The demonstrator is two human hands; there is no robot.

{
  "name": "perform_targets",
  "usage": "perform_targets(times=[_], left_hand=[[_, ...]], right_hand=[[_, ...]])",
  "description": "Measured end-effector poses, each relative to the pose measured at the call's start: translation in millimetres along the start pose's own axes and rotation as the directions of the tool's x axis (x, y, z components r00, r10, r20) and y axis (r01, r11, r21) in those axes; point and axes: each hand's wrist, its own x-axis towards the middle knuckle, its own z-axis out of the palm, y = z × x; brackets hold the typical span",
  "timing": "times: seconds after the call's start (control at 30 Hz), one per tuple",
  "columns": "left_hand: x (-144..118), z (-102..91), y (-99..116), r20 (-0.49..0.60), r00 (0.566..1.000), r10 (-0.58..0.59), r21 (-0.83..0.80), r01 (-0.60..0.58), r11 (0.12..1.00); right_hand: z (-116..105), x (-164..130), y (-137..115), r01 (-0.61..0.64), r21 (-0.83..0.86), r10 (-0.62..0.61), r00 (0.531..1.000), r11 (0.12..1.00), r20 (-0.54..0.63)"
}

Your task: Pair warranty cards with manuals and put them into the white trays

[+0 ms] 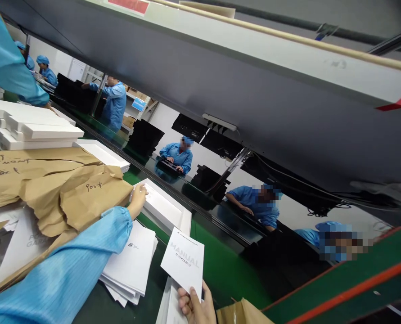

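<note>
My left hand (138, 199), in a blue sleeve, is closed on the near left end of an open shallow white box (169, 208). Its fingertips grip the rim. Between the thumb and fingers of my right hand (198, 302) is a white manual (184, 258), its printed cover facing up, tilted. Below that hand lie more white booklets (169, 297), partly hidden. A stack of white printed sheets or booklets (132, 261) rests beside my left forearm. Torn brown wrapping paper (85, 193) with handwriting covers further white papers (24, 243) on the left.
White boxes (31, 121) are piled at left, near another person's blue sleeve (11, 58). One more open white box (102, 153) stands on the green belt (220, 256). A grey overhead shelf (220, 85) hangs low. Several co-workers (176, 155) sit or stand across the line.
</note>
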Motion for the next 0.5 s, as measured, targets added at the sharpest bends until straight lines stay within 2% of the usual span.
perform_targets(times=[0.1,0.2,0.23,0.33,0.5], left_hand=[[-17.1,-8.1,7.9,0.086,0.996,0.036,-0.006,-0.036,0.999],[-29.5,-21.9,5.4,0.178,0.979,0.099,0.018,-0.103,0.994],[-32.1,-26.6,2.6,0.193,0.973,0.124,0.040,-0.134,0.990],[-36.0,-38.1,-7.6,0.201,0.965,0.171,0.111,-0.196,0.974],[-40.5,-46.1,-15.7,0.238,0.959,0.156,0.108,-0.185,0.977]], right_hand=[[7.2,-7.4,-18.6,0.010,0.025,-0.010,1.000,1.000,-0.004],[26.0,0.2,-48.2,0.003,0.034,-0.005,0.998,0.999,0.069],[34.5,8.2,-57.3,-0.011,0.042,0.006,0.994,0.999,0.109],[60.3,44.8,-72.3,-0.053,0.112,0.043,0.995,0.992,0.091],[82.1,103.5,-59.6,-0.135,0.081,0.133,0.991,0.987,0.033]])
